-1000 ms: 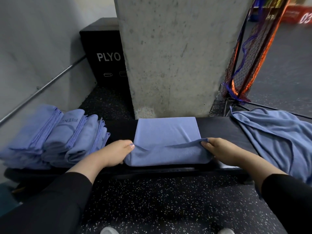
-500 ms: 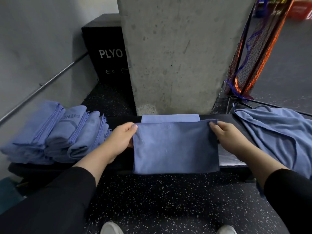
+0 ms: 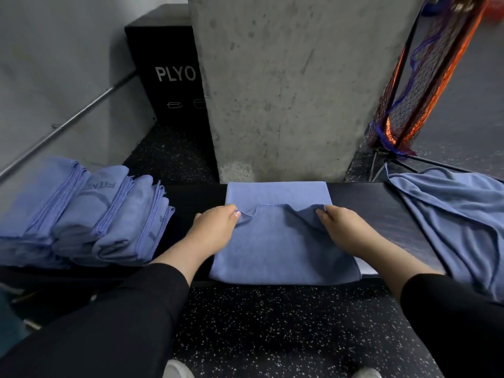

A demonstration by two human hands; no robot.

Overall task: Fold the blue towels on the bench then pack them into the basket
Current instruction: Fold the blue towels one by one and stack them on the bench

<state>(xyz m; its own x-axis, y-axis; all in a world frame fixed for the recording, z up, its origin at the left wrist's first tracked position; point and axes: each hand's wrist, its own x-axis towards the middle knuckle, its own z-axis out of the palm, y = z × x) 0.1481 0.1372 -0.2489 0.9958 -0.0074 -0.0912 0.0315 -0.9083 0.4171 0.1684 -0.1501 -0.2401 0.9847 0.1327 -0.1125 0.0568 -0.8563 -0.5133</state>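
Fingers (image 3: 236, 214) of the left hand (image 3: 214, 231) pinched the leading hem of the blue towel (image 3: 281, 249) near its left corner, and the right hand (image 3: 345, 230) gripped the same hem near the right corner, fingertips curled round the cloth. Between the two hands the hem sagged in a shallow dip, part-way across the layer beneath, whose far strip lay uncovered against the foot of the concrete pillar (image 3: 294, 85). The towel sat on the middle of the black desk (image 3: 362, 203), its near fold at the front edge.

To do this fold well, I judged that both hands should draw apart a little to take out the sag, then carry the hem on to the far edge so the corners meet squarely before either hand lets go. A flat palm run over the top would set the crease.

Left of the hands, a row of folded towels (image 3: 90, 214) stood touching one another on the desk. To the right, an unfolded towel (image 3: 458, 214) lay heaped over the desk's end. No basket showed. A black box marked PLYO (image 3: 166, 75) stood behind on the speckled floor (image 3: 272, 323).
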